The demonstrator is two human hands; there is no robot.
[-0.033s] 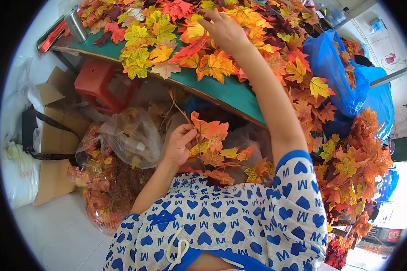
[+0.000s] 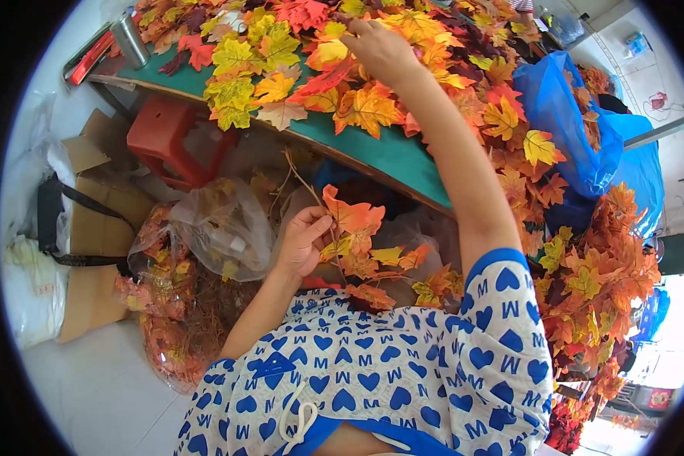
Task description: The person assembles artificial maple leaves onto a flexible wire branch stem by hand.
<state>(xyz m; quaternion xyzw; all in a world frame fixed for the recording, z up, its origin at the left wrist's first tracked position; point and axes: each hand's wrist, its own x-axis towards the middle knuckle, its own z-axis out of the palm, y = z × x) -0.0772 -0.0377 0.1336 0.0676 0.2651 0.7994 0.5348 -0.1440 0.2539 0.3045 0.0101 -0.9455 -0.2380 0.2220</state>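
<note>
My left hand [image 2: 304,242] is closed, thumb against fingers, on the thin brown stem of an artificial maple branch [image 2: 357,216]. Orange and yellow leaves hang from this branch in front of my shirt, and its bare stem end points up toward the table edge. My right arm stretches over the green-topped table [image 2: 387,159]. Above the loose leaf pile, my right hand [image 2: 384,49] has its fingers bent and slightly apart beside a yellow-orange leaf [image 2: 328,53]. No leaf shows between those fingers, though their tips are partly hidden.
A steel flask [image 2: 131,42] stands at the table's far left. Under the table are a red stool [image 2: 159,137], a cardboard box [image 2: 99,228] and clear bags of leaves [image 2: 163,304]. To the right are a blue bag [image 2: 562,114] and bunched leaf branches [image 2: 596,281].
The whole view has shifted very slightly. Both hands keep nearly the same pose, and the left one still holds the branch.
</note>
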